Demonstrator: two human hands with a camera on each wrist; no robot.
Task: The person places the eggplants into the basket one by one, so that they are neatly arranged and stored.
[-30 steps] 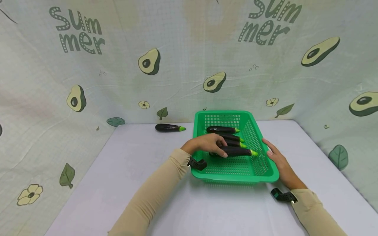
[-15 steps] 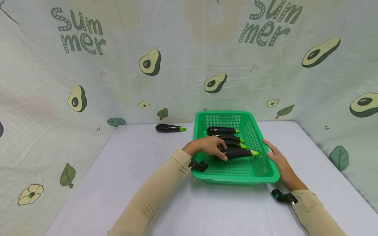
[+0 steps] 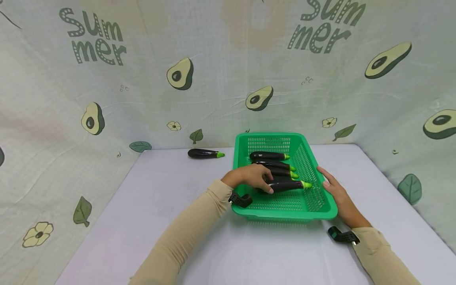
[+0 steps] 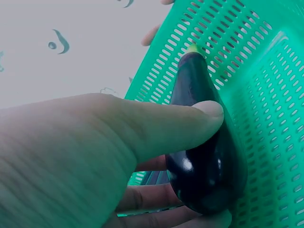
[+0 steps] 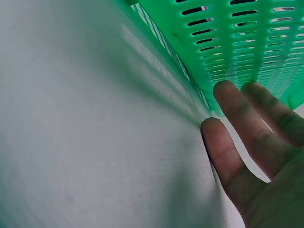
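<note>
My left hand (image 3: 251,177) reaches over the left side of a green plastic basket (image 3: 281,215) and grips a dark, glossy eggplant (image 3: 286,186). In the left wrist view, the thumb lies across the eggplant (image 4: 194,85) while the other fingers curl beneath its thick end. Its green stem end points toward the basket's right wall. Behind it, inside the basket, several more eggplants (image 3: 268,155) lie side by side, partly covered by the hand. My right hand (image 3: 338,196) rests against the right outer side, its fingers extended along the slotted wall (image 5: 228,52) in the right wrist view.
Another eggplant (image 3: 203,154) lies on the white tabletop (image 3: 167,190) near the back edge, left of the basket. A hanging cloth (image 3: 213,99) printed with avocados rises behind the table and along both sides.
The left hand has shifted slightly toward the front of the basket, with the eggplant in its grip. The right hand stays at the basket's side.
</note>
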